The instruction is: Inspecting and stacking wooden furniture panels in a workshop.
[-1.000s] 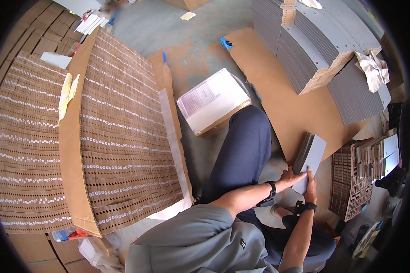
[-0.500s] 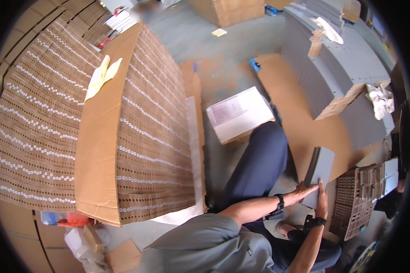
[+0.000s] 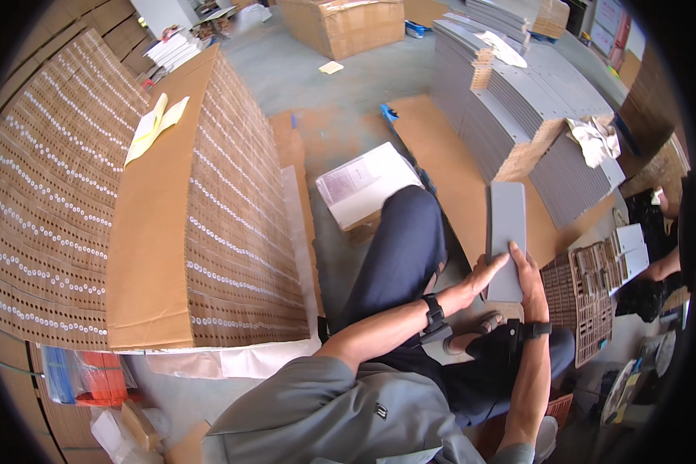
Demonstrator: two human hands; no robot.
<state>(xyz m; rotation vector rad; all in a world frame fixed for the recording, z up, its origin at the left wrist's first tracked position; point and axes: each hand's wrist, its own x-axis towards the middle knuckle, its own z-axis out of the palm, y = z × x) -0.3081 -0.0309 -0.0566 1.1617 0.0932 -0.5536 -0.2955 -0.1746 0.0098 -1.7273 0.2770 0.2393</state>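
I hold a long grey panel (image 3: 507,213) upright between both hands, its flat face turned toward me. My left hand (image 3: 481,280) grips the panel's lower left edge, the thumb lying across its face. On the opposite edge, my right hand (image 3: 527,277) is closed round it with its thumb also on the face. Just beyond are stacks of similar grey panels (image 3: 483,135) on a cardboard sheet (image 3: 433,147). A brown plastic basket (image 3: 568,298) stands beside my right hand, with several brown pieces at its far side.
A tall stack of brown drilled panels with white round dots (image 3: 240,224) fills the left, a cardboard sheet (image 3: 151,232) against it. A white-topped carton (image 3: 371,182) lies beyond my knee. Another person's hand (image 3: 661,267) is at the right edge. A large carton (image 3: 344,27) stands far back.
The grey panel has swung from a tilted, edge-on pose to nearly upright, its face now toward me. Both hands have risen with it, and the view has shifted.
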